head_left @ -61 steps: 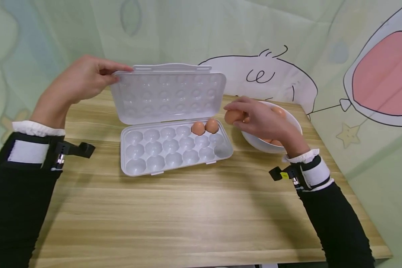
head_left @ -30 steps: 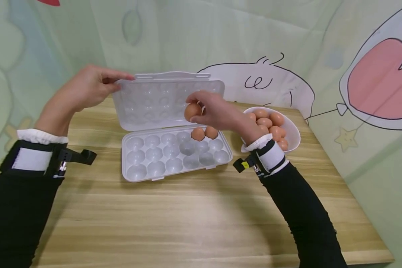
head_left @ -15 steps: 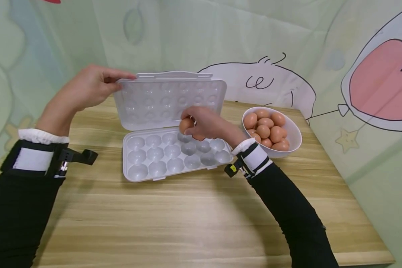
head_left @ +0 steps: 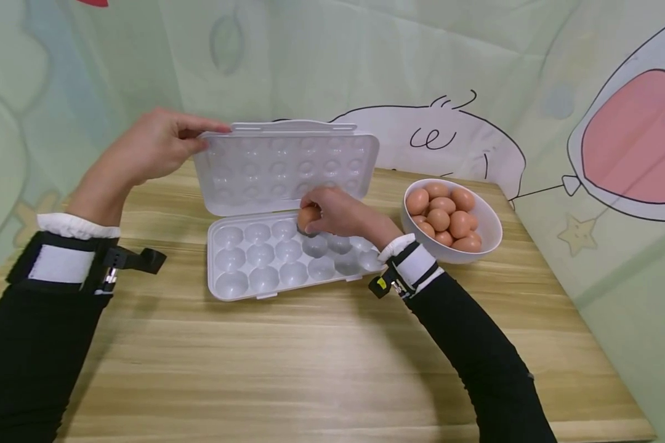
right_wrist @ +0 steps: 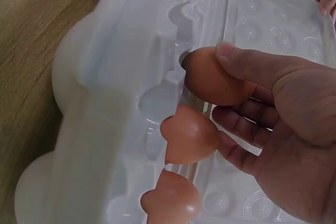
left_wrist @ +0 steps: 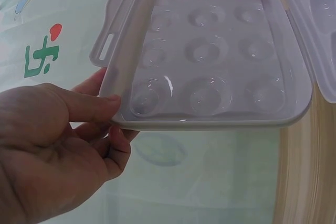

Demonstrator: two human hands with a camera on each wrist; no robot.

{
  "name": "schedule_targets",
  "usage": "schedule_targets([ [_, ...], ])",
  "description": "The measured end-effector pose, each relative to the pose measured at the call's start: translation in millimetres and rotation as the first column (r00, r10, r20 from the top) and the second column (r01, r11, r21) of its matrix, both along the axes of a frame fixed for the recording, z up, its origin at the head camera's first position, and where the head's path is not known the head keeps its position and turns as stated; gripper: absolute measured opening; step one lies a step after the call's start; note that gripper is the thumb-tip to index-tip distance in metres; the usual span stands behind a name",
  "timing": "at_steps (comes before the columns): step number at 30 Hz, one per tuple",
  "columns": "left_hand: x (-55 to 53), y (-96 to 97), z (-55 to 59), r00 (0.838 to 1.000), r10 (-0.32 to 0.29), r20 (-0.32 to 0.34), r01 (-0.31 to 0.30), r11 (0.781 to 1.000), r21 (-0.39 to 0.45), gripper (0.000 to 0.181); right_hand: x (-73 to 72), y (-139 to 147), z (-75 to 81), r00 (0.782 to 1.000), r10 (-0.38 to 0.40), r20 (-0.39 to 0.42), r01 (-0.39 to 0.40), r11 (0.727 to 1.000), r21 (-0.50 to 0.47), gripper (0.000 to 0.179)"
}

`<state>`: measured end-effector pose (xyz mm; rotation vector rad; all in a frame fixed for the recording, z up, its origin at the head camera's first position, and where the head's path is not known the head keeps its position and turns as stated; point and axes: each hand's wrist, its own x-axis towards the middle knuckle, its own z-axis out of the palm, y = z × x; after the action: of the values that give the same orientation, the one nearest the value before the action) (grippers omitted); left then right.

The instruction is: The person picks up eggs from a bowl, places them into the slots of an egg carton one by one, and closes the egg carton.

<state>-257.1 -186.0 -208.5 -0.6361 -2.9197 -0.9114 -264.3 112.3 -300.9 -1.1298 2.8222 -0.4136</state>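
Note:
A white plastic egg box point(head_left: 266, 294) lies on the table with its lid point(head_left: 288, 166) raised at the back. My left hand point(head_left: 155, 144) pinches the lid's upper left corner; in the left wrist view the thumb lies on the inner side and fingers behind. In my right hand point(head_left: 343, 212) is a brown egg point(right_wrist: 218, 77), its lower end at a cup of the back row. Two more eggs sit beside it in that row, the nearer egg point(right_wrist: 191, 137) right by my fingertips in the right wrist view. In the head view my right hand hides both.
To the right of the box stands a white bowl point(head_left: 493, 234) heaped with brown eggs point(head_left: 438, 219). The wooden table point(head_left: 288, 369) reaches to a pale cartoon-printed cloth point(head_left: 288, 61) behind and at the right.
My right hand has carried an egg leftward from the bowl to the box and lowered it to the back row, beside the two eggs there. My left hand still holds the lid up.

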Motion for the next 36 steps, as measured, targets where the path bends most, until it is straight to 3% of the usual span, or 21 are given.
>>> schedule_targets([
  [7,0.5,1.8,-0.5,1.000,-0.006,-0.012,0.006,1.000,0.001,0.037,0.9,-0.1,-4.5,0.999,-0.013,0.048,0.013,1.000,-0.002,0.033],
  [16,0.6,3.6,0.1,1.000,-0.003,0.001,0.003,1.000,0.005,0.036,-0.5,0.8,-10.5,0.998,-0.040,0.044,0.039,0.999,0.026,0.032],
  [29,-0.3,0.3,-4.5,1.000,-0.026,-0.011,0.026,0.999,0.040,0.036,1.8,-2.4,-13.4,0.997,-0.083,0.002,0.082,0.990,0.113,0.031],
  [36,-0.8,-2.7,-4.7,0.999,-0.044,-0.032,0.045,0.999,0.020,0.046,3.4,-3.2,-13.2,0.994,-0.103,-0.040,0.108,0.984,0.144,0.031],
])
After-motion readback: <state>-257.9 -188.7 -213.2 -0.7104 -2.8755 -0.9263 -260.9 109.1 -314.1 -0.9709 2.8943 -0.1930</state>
